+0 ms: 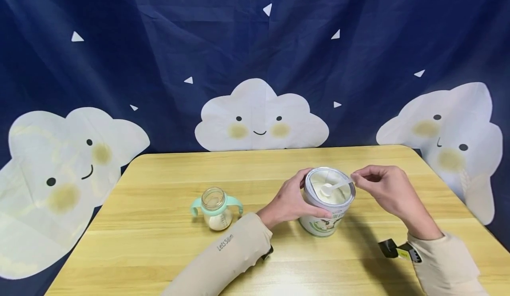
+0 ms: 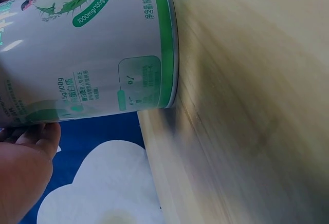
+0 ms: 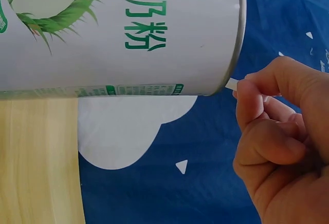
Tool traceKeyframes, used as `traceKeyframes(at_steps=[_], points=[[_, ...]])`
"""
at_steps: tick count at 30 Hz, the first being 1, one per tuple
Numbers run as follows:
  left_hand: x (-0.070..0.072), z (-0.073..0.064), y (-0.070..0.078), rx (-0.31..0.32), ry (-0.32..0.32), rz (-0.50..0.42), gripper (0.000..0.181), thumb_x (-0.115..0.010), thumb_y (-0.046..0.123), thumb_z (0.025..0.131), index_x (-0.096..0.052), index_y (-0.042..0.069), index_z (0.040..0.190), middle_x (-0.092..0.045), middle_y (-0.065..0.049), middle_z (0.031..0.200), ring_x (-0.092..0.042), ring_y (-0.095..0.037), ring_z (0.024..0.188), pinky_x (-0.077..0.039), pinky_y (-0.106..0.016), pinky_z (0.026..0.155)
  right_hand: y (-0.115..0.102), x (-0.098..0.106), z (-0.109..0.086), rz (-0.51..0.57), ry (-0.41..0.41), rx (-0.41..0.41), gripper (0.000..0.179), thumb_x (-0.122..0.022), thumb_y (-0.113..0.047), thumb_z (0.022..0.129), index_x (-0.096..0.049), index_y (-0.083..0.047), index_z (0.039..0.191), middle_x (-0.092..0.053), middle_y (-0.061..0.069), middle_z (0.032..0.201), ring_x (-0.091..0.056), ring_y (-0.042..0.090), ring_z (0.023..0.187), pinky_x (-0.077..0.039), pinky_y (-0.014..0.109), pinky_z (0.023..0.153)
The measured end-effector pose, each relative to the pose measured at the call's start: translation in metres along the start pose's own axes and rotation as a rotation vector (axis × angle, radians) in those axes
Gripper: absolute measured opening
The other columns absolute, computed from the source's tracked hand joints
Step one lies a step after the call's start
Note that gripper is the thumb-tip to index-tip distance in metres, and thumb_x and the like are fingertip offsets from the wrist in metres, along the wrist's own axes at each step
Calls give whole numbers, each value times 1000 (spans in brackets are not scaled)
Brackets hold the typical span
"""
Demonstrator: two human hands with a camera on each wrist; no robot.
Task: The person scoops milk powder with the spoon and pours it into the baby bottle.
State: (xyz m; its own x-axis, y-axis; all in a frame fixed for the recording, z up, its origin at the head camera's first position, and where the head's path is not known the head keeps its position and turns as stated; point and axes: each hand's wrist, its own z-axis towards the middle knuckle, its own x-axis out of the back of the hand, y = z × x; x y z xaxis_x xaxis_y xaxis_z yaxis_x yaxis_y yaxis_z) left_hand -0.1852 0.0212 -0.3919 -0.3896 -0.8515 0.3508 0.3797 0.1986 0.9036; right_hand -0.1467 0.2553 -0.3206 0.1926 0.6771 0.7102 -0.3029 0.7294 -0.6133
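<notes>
My left hand (image 1: 290, 202) grips the side of a white milk powder can (image 1: 322, 226), its thumb across the front and its fingers round the far side. The can's top is uncovered, with pale powder (image 1: 338, 195) inside. Between the thumb and fingers of my right hand (image 1: 386, 187), the handle of a white scoop (image 1: 327, 190) is pinched. The scoop's bowl is inside the rim, over the powder. From the right wrist, only the scoop's handle end (image 3: 232, 84) shows past the can's rim; the can (image 3: 190, 39) hides the rest. Green print covers the can (image 2: 92, 44) in the left wrist view.
A baby bottle (image 1: 217, 220) with mint-green handles and no cap stands left of the can, some pale contents at its bottom. Everything is on a light wooden table (image 1: 159, 251). Behind it hangs a dark blue curtain (image 1: 223, 43) with smiling clouds.
</notes>
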Motion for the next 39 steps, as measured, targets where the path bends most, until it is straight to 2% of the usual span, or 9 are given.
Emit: traceKeyframes(at_steps=[6, 10, 16, 22, 27, 34, 36, 39], points=[[0, 0, 1, 13, -2, 1, 98, -98, 25, 62, -46, 20, 145, -61, 3, 131, -55, -10, 122, -43, -26, 104, -5, -6, 3, -19, 13, 54, 8, -73, -12, 89, -78, -10, 83, -71, -2, 74, -53, 4, 62, -43, 19, 53], [0, 0, 1, 25, 2, 11, 99, -98, 26, 62, -46, 20, 145, -60, 7, 130, -54, -8, 122, -42, -26, 104, -11, -11, 7, -32, -17, 106, 9, -74, -9, 87, -77, -11, 79, -69, -6, 71, -53, 2, 60, -44, 19, 53], [0, 0, 1, 28, 18, 31, 100, -98, 27, 61, -46, 20, 145, -58, 14, 128, -54, -3, 119, -44, -25, 102, -26, -14, 13, -15, -152, 122, 10, -72, -2, 85, -75, -8, 77, -67, -6, 69, -56, 6, 62, -48, 22, 53], [-1, -1, 2, 16, 11, 21, 98, -98, 26, 62, -46, 21, 144, -59, 11, 128, -55, -5, 118, -45, -25, 101, -29, -16, 15, 43, -276, 119, 12, -69, -1, 85, -76, -9, 79, -67, -7, 70, -55, 8, 62, -49, 24, 53], [-2, -1, 3, 25, 2, 32, 98, -98, 28, 62, -45, 23, 145, -58, 12, 128, -56, -10, 120, -45, -26, 100, -27, -16, 17, 128, -350, 137, 13, -69, -2, 87, -77, -10, 80, -67, -7, 71, -55, 7, 63, -48, 24, 54], [-3, -1, 0, 13, 1, 34, 98, -98, 29, 62, -45, 21, 145, -60, 4, 131, -57, -13, 121, -45, -26, 100, -19, -12, 16, 254, -378, 116, 12, -68, -5, 90, -76, -8, 81, -68, -3, 74, -54, 6, 65, -47, 23, 55], [-2, -1, -1, 7, 4, 35, 98, -98, 29, 62, -46, 20, 144, -60, 6, 130, -57, -13, 120, -45, -26, 100, -16, -10, 16, 281, -365, 93, 13, -67, -5, 90, -74, -6, 80, -68, -3, 75, -54, 6, 67, -47, 23, 56], [-2, -1, 0, -4, 8, 31, 98, -98, 28, 61, -47, 20, 144, -61, 7, 129, -57, -12, 119, -45, -26, 100, -11, -6, 15, 319, -333, 19, 14, -66, -5, 91, -71, -1, 78, -60, -6, 67, -47, 6, 58, -41, 25, 48]])
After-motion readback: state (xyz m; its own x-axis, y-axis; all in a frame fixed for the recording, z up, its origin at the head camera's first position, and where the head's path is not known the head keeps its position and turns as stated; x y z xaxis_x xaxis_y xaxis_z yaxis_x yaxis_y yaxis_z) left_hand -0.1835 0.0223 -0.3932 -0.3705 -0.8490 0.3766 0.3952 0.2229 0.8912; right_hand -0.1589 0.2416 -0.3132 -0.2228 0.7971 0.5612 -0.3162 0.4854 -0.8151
